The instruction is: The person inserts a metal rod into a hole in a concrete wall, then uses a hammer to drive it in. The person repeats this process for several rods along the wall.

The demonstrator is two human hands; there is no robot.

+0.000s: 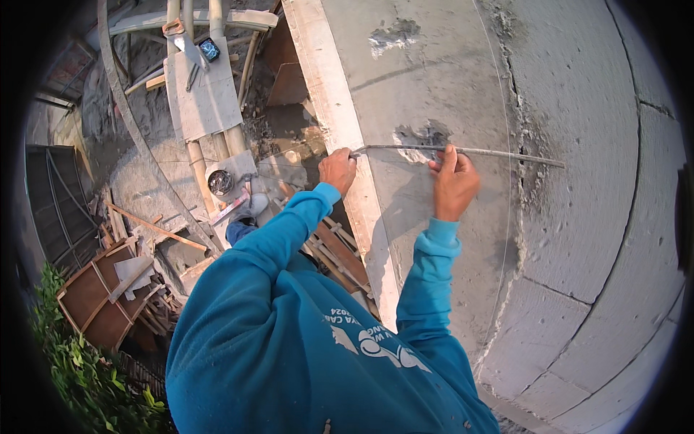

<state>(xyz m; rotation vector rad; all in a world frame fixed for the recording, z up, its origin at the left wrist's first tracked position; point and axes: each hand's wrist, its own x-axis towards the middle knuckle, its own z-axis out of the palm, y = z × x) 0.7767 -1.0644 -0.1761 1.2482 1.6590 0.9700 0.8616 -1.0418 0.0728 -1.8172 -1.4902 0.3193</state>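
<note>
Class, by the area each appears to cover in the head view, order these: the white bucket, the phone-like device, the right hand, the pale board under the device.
1. Pale board
2. Right hand
3. White bucket
4. Phone-like device

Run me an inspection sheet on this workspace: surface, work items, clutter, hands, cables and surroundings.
Surface: grey concrete with rough patches, one beneath the rod; a pale board runs along its left edge.
Job's things: a thin dark rod spans the concrete, its left end over the board.
Clutter: a bucket with dark contents; a handsaw and small lit-screen device on a panel; scattered timber scraps at left.
Hands: left hand grips the rod's left end; right hand pinches it nearer the middle.
Cables: nothing seen for certain; a thin pale line runs along the concrete.
Surroundings: grey blocks at right, green plants lower left.
</note>
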